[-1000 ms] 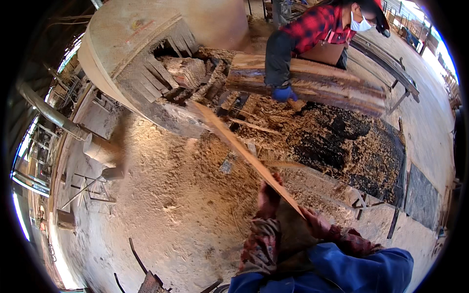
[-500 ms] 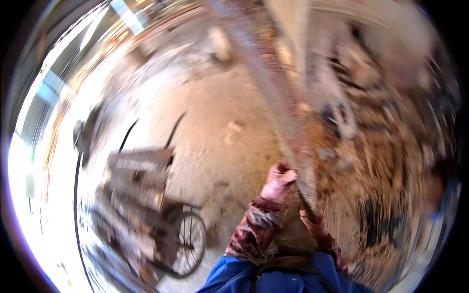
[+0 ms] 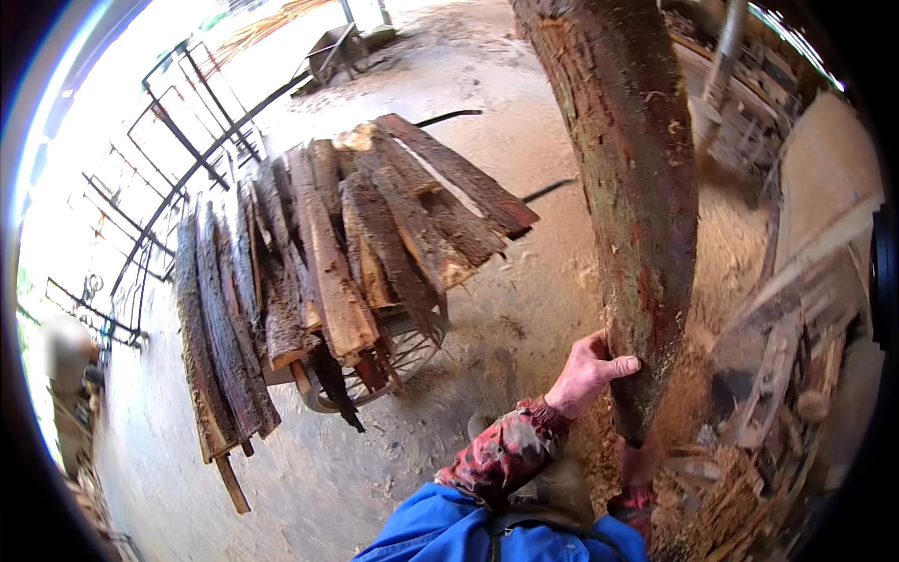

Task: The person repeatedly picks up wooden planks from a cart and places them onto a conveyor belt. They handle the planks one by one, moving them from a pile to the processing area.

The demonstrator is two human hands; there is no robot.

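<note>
A long bark-covered wood slab [image 3: 629, 187] rises from my hands toward the top of the picture. My left hand [image 3: 588, 373] grips its left edge near the lower end, thumb laid across the bark. My right hand [image 3: 639, 461] sits under the slab's bottom tip, mostly hidden by the wood, and appears to hold it. To the left stands a wheeled cart [image 3: 398, 351] piled with several similar rough slabs [image 3: 318, 272] lying lengthwise, their ends overhanging toward me.
Sawdust and wood scraps [image 3: 749, 468] cover the ground at the right, beside timber and machinery parts [image 3: 805, 281]. A metal railing [image 3: 178, 159] runs along the left. A blurred person [image 3: 67, 370] stands at the far left edge. Concrete floor lies between me and the cart.
My view has swung from the sawmill and a worker in a red checked shirt round to the loaded cart. The slab stays in both hands and now stands steeper in front of me.
</note>
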